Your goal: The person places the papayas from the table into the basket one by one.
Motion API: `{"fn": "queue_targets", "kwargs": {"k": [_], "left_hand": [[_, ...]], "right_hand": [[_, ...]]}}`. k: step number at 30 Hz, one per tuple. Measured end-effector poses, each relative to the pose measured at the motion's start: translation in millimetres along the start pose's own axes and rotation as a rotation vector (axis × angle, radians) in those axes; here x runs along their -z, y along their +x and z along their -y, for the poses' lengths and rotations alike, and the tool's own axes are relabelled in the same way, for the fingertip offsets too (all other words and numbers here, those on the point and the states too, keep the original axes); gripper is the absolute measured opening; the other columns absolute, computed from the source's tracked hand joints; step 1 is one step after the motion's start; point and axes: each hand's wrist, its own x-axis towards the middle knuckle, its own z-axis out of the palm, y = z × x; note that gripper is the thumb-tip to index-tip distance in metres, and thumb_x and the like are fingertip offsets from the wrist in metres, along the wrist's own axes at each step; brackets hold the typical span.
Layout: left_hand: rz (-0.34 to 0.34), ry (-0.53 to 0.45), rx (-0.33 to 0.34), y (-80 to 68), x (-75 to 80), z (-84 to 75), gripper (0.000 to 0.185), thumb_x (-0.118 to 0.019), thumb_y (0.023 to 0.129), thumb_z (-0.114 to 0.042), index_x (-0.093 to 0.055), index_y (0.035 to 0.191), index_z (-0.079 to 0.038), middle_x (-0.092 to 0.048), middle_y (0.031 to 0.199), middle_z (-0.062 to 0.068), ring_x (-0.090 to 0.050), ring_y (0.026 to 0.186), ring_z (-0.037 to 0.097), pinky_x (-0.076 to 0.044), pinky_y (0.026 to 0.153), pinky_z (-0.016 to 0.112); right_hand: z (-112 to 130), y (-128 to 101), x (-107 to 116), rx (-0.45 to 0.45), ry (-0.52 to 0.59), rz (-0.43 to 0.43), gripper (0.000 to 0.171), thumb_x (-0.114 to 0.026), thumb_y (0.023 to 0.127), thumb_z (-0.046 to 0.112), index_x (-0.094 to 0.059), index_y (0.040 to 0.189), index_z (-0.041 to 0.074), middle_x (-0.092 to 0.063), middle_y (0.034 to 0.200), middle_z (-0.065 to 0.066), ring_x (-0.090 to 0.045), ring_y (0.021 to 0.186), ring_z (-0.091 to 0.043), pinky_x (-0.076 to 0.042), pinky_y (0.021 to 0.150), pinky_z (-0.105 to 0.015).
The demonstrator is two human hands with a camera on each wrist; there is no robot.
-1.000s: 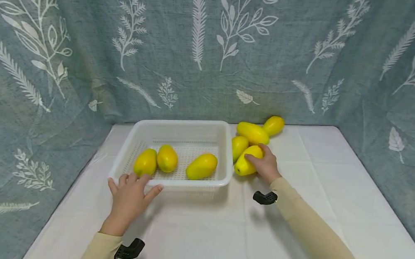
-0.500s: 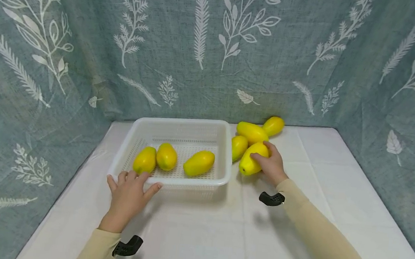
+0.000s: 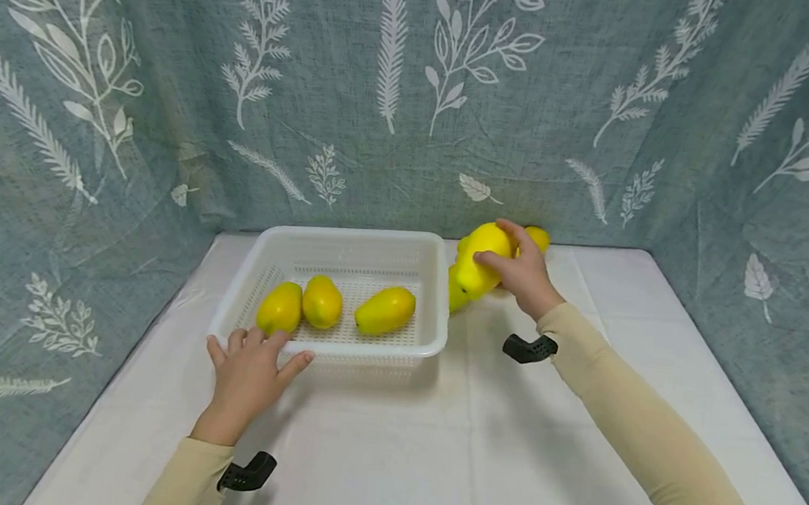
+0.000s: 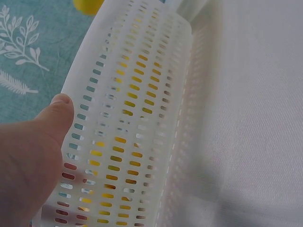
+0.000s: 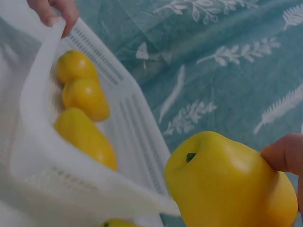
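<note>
My right hand [image 3: 530, 273] holds a yellow papaya [image 3: 480, 264] raised beside the basket, thumb on its near side and fingers over its far side. In the right wrist view this papaya [image 5: 227, 184] shows a small dark green stem end. My left hand [image 3: 246, 379] grips the near rim of a white plastic basket [image 3: 358, 351] at its left. In the left wrist view the thumb [image 4: 59, 111] lies against the rim. Inside the basket lie a left papaya [image 3: 280, 308], a middle papaya [image 3: 322, 303] and a right papaya [image 3: 386, 311].
Other papayas lie right of the basket, partly hidden behind the held one: a near papaya [image 3: 456, 292] by its wall and a far papaya [image 3: 539, 238] at the table's back edge. A white cloth [image 3: 384, 462] covers the table. Patterned green curtains [image 3: 399, 154] stand behind and on both sides.
My right hand has lifted the papaya off the table and carried it up and away from me, over the others. The left hand stays on the rim.
</note>
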Motion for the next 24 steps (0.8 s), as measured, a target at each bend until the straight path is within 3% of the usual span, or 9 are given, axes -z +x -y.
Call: {"fn": "queue_targets", "kwargs": {"k": [9, 16, 21, 24], "left_hand": [[0.021, 0.001, 0.016, 1.0, 0.9, -0.4, 0.056, -0.065, 0.097, -0.046, -0.064, 0.129, 0.000, -0.058, 0.127, 0.035, -0.041, 0.128, 0.062, -0.007, 0.107, 0.086], [0.003, -0.004, 0.007, 0.9, -2.1, 0.3, 0.056, -0.066, 0.097, -0.047, -0.065, 0.129, -0.001, -0.059, 0.124, 0.035, -0.041, 0.127, 0.061, -0.008, 0.106, 0.085], [-0.005, -0.002, 0.010, 0.4, -2.6, 1.7, 0.056, -0.067, 0.096, -0.047, -0.065, 0.129, -0.001, -0.058, 0.125, 0.035, -0.041, 0.127, 0.061, -0.008, 0.106, 0.086], [-0.002, -0.004, 0.012, 0.0, -3.2, 2.0, 0.057, -0.066, 0.096, -0.048, -0.065, 0.129, -0.002, -0.058, 0.125, 0.035, -0.041, 0.128, 0.061, -0.007, 0.107, 0.086]], "right_hand": [[15, -6, -51, 0.063, -0.072, 0.182, 0.074, -0.071, 0.093, 0.020, -0.036, 0.158, 0.025, -0.036, 0.161, -0.010, -0.050, 0.134, -0.034, -0.054, 0.096, -0.048], [11, -12, -85, 0.125, -0.213, 0.316, 0.073, -0.074, 0.090, 0.023, -0.041, 0.156, 0.023, -0.042, 0.159, -0.007, -0.049, 0.137, -0.032, -0.047, 0.110, -0.050], [0, -12, -104, 0.208, -0.335, 0.316, 0.073, -0.076, 0.089, 0.021, -0.044, 0.154, 0.015, -0.044, 0.159, -0.009, -0.049, 0.138, -0.032, -0.043, 0.116, -0.047], [-8, -11, -114, 0.210, -0.374, 0.286, 0.072, -0.077, 0.088, 0.020, -0.046, 0.152, 0.013, -0.045, 0.157, -0.011, -0.049, 0.137, -0.032, -0.043, 0.115, -0.047]]}}
